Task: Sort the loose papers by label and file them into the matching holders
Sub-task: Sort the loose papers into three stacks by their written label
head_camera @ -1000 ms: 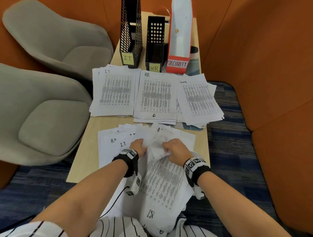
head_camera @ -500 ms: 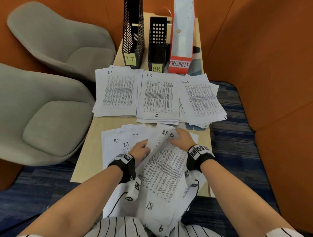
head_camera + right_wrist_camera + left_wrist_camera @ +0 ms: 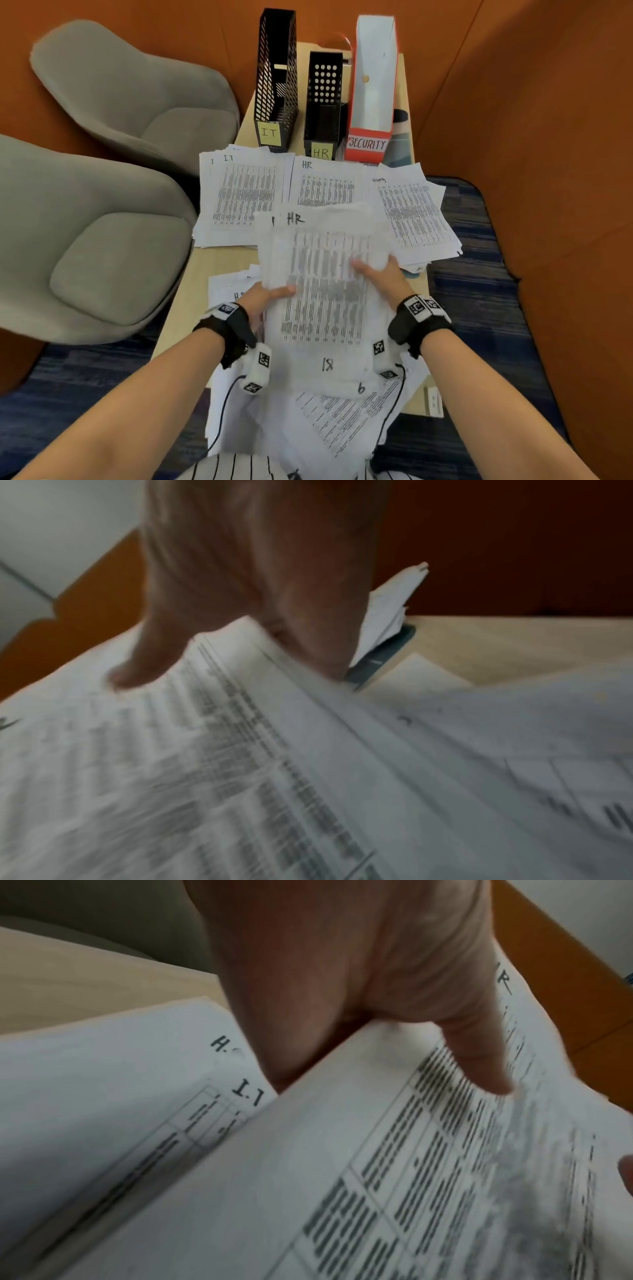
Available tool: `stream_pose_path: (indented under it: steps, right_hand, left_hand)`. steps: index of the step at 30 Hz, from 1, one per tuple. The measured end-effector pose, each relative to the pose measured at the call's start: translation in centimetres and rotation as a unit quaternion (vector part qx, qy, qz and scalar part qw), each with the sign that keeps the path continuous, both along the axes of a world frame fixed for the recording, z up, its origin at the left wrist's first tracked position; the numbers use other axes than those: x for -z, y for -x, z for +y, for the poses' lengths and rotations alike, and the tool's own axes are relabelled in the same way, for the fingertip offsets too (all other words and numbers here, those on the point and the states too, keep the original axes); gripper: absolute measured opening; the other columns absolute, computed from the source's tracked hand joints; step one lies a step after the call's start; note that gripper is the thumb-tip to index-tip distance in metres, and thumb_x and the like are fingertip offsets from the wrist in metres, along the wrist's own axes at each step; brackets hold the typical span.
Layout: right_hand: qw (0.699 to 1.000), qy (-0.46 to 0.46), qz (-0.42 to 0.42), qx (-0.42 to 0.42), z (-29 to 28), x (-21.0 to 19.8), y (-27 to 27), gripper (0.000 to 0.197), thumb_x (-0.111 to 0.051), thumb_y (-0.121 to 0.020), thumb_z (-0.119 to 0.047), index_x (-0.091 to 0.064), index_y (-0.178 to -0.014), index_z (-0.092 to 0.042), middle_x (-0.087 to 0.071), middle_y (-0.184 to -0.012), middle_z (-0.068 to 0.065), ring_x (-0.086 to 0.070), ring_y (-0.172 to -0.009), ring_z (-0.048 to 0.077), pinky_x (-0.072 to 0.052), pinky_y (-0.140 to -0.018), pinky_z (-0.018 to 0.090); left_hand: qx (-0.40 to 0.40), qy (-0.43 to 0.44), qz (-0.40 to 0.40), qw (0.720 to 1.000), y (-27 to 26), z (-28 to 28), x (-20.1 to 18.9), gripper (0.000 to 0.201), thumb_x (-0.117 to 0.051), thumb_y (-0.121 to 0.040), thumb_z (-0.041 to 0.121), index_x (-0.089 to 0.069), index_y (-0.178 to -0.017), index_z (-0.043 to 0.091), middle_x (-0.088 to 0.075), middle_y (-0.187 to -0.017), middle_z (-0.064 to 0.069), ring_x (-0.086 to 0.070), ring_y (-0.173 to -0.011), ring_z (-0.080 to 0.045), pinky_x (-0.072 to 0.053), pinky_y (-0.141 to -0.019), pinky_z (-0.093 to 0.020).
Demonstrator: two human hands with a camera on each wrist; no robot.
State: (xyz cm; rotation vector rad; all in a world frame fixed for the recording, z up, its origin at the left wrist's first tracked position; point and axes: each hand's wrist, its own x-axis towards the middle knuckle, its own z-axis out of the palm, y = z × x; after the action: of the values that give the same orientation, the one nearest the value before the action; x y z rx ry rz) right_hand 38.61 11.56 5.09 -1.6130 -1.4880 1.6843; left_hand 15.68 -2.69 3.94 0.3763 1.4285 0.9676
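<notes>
I hold a thin bundle of HR sheets (image 3: 325, 274) lifted above the table, its top edge over the sorted HR pile (image 3: 325, 181). My left hand (image 3: 265, 296) pinches its left edge, thumb on top (image 3: 479, 1053). My right hand (image 3: 380, 274) pinches the right edge, thumb on the print (image 3: 137, 669). The fingers under the paper are hidden. Sorted IT pile (image 3: 243, 195) and Security pile (image 3: 414, 219) flank the HR pile. Behind stand the IT holder (image 3: 274, 85), HR holder (image 3: 323, 102) and red Security holder (image 3: 371, 96). Unsorted sheets (image 3: 229, 291) lie below my hands.
The narrow wooden table (image 3: 212, 263) runs away from me. Two grey chairs (image 3: 102, 240) stand close on the left. Orange padded walls (image 3: 548, 171) close in at right and back. More loose sheets (image 3: 342, 421) hang over the table's near edge onto my lap.
Both hands took sheets from the unsorted heap, squared them and lifted them forward toward the HR pile. The bundle now covers the HR pile's lower half.
</notes>
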Motion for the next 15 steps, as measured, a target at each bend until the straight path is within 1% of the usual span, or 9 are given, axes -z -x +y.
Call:
stream_pose_path:
  steps: [2, 4, 6, 7, 10, 12, 13, 14, 15]
  right_hand:
    - [0.993, 0.064, 0.052, -0.089, -1.3, -1.1, 0.7, 0.091, -0.08, -0.073, -0.044, -0.029, -0.144, -0.019, -0.044, -0.136, -0.007, -0.037, -0.134, 0.014, -0.027, -0.115, 0.04]
    - [0.997, 0.032, 0.048, -0.059, -1.7, -1.9, 1.5, 0.069, -0.074, -0.082, -0.028, -0.039, -0.139, -0.012, -0.051, -0.129, -0.001, -0.044, -0.128, 0.017, -0.031, -0.107, 0.033]
    - [0.995, 0.032, 0.084, -0.035, -1.1, -2.2, 1.9, 0.039, -0.072, -0.085, -0.022, -0.053, -0.118, -0.017, -0.058, -0.123, -0.001, -0.054, -0.12, 0.018, -0.038, -0.102, 0.03]
    - [0.993, 0.047, 0.085, -0.064, -0.6, -1.6, 1.8, 0.031, -0.071, -0.085, -0.023, -0.058, -0.112, -0.018, -0.063, -0.124, 0.002, -0.059, -0.116, 0.02, -0.042, -0.104, 0.034]
    - [0.97, 0.114, -0.011, -0.216, -0.4, 1.1, 0.6, 0.034, -0.071, -0.084, -0.03, -0.063, -0.115, -0.019, -0.067, -0.121, 0.003, -0.064, -0.109, 0.024, -0.046, -0.103, 0.046]
    - [0.961, 0.107, -0.069, -0.244, -0.8, 2.9, 0.4, 0.035, -0.068, -0.084, -0.042, -0.064, -0.112, -0.022, -0.067, -0.119, 0.004, -0.064, -0.107, 0.024, -0.047, -0.101, 0.048]
    - [0.968, 0.09, -0.071, -0.225, -0.8, 3.3, 0.8, 0.031, -0.065, -0.086, -0.042, -0.064, -0.11, -0.022, -0.068, -0.116, 0.005, -0.064, -0.102, 0.023, -0.051, -0.095, 0.046]
    - [0.98, 0.087, -0.056, -0.171, -0.4, 3.4, 1.4, 0.026, -0.063, -0.089, -0.037, -0.063, -0.11, -0.021, -0.067, -0.109, 0.007, -0.062, -0.094, 0.022, -0.056, -0.083, 0.04]
    - [0.99, 0.096, -0.031, -0.094, 0.3, 3.4, 2.2, 0.025, -0.061, -0.092, -0.031, -0.061, -0.112, -0.016, -0.064, -0.1, 0.009, -0.059, -0.083, 0.022, -0.055, -0.064, 0.029]
  left_hand:
    - [0.046, 0.011, -0.022, 0.999, -0.2, 0.8, -0.7, 0.05, -0.079, -0.07, 0.026, -0.063, -0.115, 0.014, -0.072, -0.109, -0.009, -0.068, -0.101, -0.027, -0.05, -0.096, -0.042]
    - [0.055, 0.02, 0.026, 0.998, -0.1, 1.8, -0.4, 0.037, -0.072, -0.079, 0.014, -0.061, -0.114, 0.012, -0.07, -0.108, -0.007, -0.066, -0.099, -0.024, -0.047, -0.099, -0.041]
    - [0.006, 0.003, 0.081, 0.997, 0.9, 2.6, -0.1, 0.042, -0.072, -0.08, 0.013, -0.06, -0.12, 0.009, -0.067, -0.115, -0.008, -0.062, -0.11, -0.027, -0.042, -0.105, -0.044]
    - [-0.036, -0.008, 0.095, 0.995, 1.7, 3.0, -0.2, 0.047, -0.074, -0.078, 0.017, -0.06, -0.122, 0.008, -0.066, -0.12, -0.009, -0.06, -0.115, -0.028, -0.04, -0.108, -0.045]
    - [-0.138, -0.043, 0.101, 0.984, 4.2, 4.3, -1.0, 0.052, -0.072, -0.081, 0.017, -0.055, -0.129, 0.005, -0.062, -0.127, -0.01, -0.058, -0.118, -0.026, -0.039, -0.108, -0.043]
    - [-0.121, -0.057, 0.096, 0.986, 5.1, 5.0, -2.0, 0.047, -0.069, -0.085, 0.021, -0.056, -0.127, 0.007, -0.064, -0.124, -0.011, -0.061, -0.112, -0.026, -0.044, -0.102, -0.042]
    - [-0.102, -0.047, 0.089, 0.99, 5.2, 5.2, -2.3, 0.043, -0.066, -0.087, 0.025, -0.055, -0.125, 0.01, -0.064, -0.122, -0.01, -0.062, -0.108, -0.025, -0.047, -0.098, -0.041]
    - [-0.088, -0.022, 0.087, 0.992, 5.4, 5.3, -2.2, 0.038, -0.062, -0.09, 0.029, -0.054, -0.123, 0.012, -0.063, -0.119, -0.009, -0.061, -0.103, -0.025, -0.048, -0.092, -0.039]
    - [-0.076, 0.012, 0.097, 0.992, 5.3, 5.2, -2.1, 0.032, -0.057, -0.093, 0.029, -0.052, -0.12, 0.014, -0.061, -0.111, -0.008, -0.059, -0.094, -0.023, -0.048, -0.083, -0.036]
